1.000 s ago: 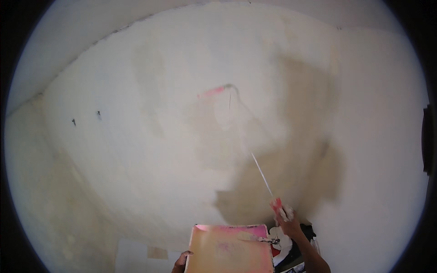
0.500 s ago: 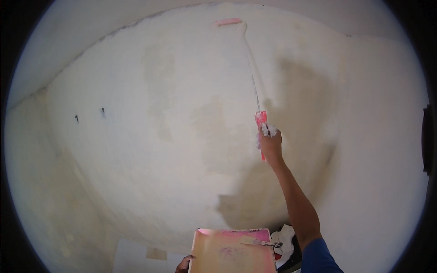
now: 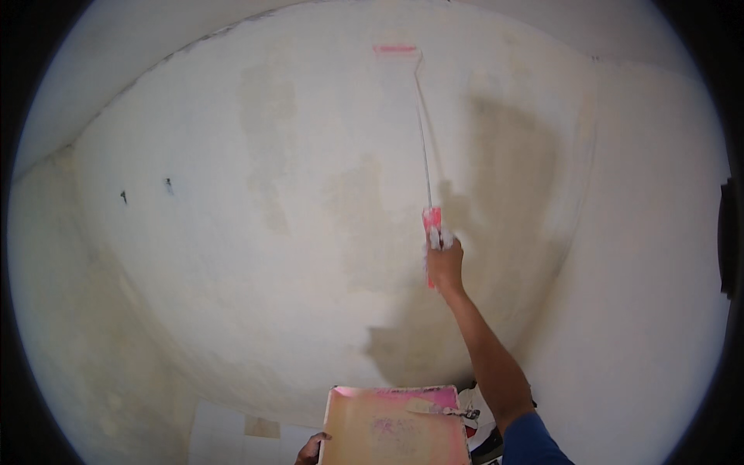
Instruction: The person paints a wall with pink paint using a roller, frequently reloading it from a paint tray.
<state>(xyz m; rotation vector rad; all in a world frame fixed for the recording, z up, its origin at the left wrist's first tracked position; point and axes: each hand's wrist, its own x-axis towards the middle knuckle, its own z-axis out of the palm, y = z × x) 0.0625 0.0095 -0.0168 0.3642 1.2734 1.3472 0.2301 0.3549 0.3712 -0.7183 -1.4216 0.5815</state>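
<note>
My right hand [image 3: 445, 262] is closed round the pink handle of a long paint roller [image 3: 424, 147], with something whitish at the fingers. Far up the wall [image 3: 325, 132], the pink roller head [image 3: 396, 49] lies against the surface. At the lower edge, my left hand [image 3: 313, 448] grips the left side of a paint tray [image 3: 329, 418]; its fingers are partly hidden under it. The tray is stained cream and pink. Across its upper right corner rests a putty knife or scraper [image 3: 428, 407] with a pale, paint-covered blade.
Two dark fittings [image 3: 168, 185] stick out of the wall at the left. A side wall [image 3: 651, 256] stands close on the right. White and dark items [image 3: 484, 430] lie partly hidden behind the tray and my right arm. A pale panel with a tan patch [image 3: 262, 427] is low on the left.
The roller head has moved a little down the wall, and my right hand has come down and slightly left with the handle. The tray stays nearly in place in my left hand.
</note>
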